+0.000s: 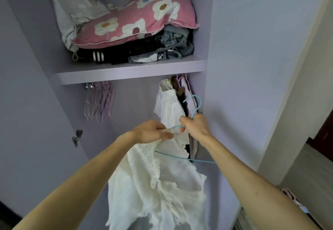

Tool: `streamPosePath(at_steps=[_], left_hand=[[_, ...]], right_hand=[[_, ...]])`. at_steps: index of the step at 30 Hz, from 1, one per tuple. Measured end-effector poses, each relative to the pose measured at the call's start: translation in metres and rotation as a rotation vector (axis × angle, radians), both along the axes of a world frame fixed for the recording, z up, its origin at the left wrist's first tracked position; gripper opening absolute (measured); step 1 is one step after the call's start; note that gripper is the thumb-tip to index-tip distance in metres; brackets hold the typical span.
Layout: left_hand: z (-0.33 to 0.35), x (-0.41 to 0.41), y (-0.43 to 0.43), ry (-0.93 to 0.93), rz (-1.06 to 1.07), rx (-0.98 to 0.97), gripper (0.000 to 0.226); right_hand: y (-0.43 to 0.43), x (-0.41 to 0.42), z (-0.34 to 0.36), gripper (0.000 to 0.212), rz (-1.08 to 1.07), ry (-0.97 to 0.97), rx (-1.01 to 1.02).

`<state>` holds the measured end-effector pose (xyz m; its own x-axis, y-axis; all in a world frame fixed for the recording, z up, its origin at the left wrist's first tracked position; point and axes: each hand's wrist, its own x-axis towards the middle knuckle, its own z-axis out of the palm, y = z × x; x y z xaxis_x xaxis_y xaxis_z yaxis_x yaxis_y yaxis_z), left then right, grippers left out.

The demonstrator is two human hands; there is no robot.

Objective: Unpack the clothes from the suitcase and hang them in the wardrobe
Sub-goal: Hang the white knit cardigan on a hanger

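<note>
A white lace garment (158, 184) hangs down in front of the open lilac wardrobe (129, 73). My left hand (151, 131) pinches its top edge at the shoulder. My right hand (195, 125) grips the neck of a turquoise wire hanger (195, 103), hook up, its lower bar running across the garment. Both hands are just below the hanging space. Several clothes (173, 103) hang at the right end of the rail, right behind my right hand. The suitcase is out of view.
Several empty hangers (100, 101) hang at the rail's left end. The shelf above holds a pink flowered pillow (135, 20) on dark folded clothes (144, 51) and a white bag (72, 8). A door hinge (77, 137) sticks out at the left. A wall corner stands to the right.
</note>
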<state>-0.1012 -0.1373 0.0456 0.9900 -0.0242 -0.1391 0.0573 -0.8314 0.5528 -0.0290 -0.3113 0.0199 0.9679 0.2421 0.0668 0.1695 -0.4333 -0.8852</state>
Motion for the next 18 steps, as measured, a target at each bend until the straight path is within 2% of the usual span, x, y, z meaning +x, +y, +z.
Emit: streamPosePath(at_steps=[2, 4, 6, 8, 10, 11, 13, 15, 16, 18], left_hand=[[-0.001, 0.000, 0.001, -0.036, -0.024, 0.119, 0.043], [0.000, 0.003, 0.001, -0.136, -0.018, 0.174, 0.044], [0.002, 0.007, 0.002, -0.225, 0.028, 0.196, 0.039], [0.006, 0.011, 0.005, -0.309, 0.106, 0.223, 0.038], [0.016, 0.014, 0.007, -0.384, 0.158, 0.258, 0.041], [0.023, 0.014, 0.007, -0.413, 0.175, 0.265, 0.042], [0.039, 0.016, 0.010, -0.468, 0.197, 0.274, 0.040], [0.056, 0.015, 0.015, -0.506, 0.206, 0.275, 0.035], [0.063, 0.014, 0.017, -0.533, 0.210, 0.273, 0.037], [0.078, 0.008, 0.022, -0.612, 0.221, 0.276, 0.045]], right_hand=[[-0.003, 0.009, 0.004, 0.038, -0.052, -0.048, 0.036], [-0.002, 0.016, 0.003, 0.038, -0.073, -0.143, 0.035], [-0.002, 0.016, -0.007, 0.029, -0.127, -0.359, 0.013], [-0.008, 0.007, -0.021, 0.032, -0.244, -0.588, 0.025], [-0.013, -0.006, -0.040, 0.024, -0.234, -0.649, 0.036], [-0.013, -0.013, -0.051, 0.027, -0.167, -0.601, -0.006], [-0.006, -0.020, -0.072, 0.035, 0.005, -0.379, -0.160], [0.012, -0.022, -0.088, 0.057, 0.147, -0.152, -0.319], [0.022, -0.021, -0.093, 0.070, 0.179, -0.063, -0.353], [0.042, -0.019, -0.097, 0.071, 0.167, 0.006, -0.405]])
